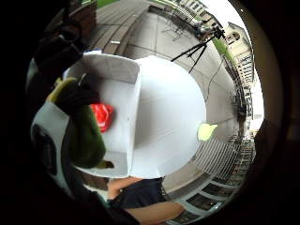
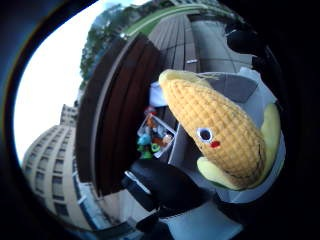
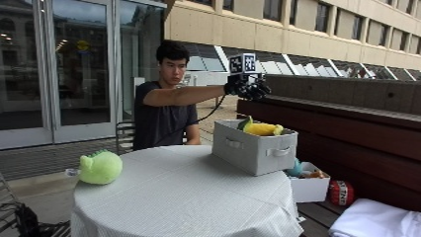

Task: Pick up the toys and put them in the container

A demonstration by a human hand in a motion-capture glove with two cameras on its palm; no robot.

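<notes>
Above the table (image 3: 184, 197) — the gloved right hand (image 3: 246, 89) hangs well over the grey container (image 3: 253, 148), its fingers (image 3: 258, 92) loosely curled, apart and holding nothing. The corn toy (image 3: 262, 129) lies in the container, tip above the rim, beside a red toy (image 1: 102, 116). A green plush toy (image 3: 100, 168) sits at the table's edge — well apart.

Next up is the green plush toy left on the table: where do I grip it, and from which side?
Judging by its shape, take the green plush toy around its rounded body, coming down from above. It sits alone near the table's edge, away from the container, so fingers can wrap both sides. The small spikes on top look too little to pinch.
</notes>
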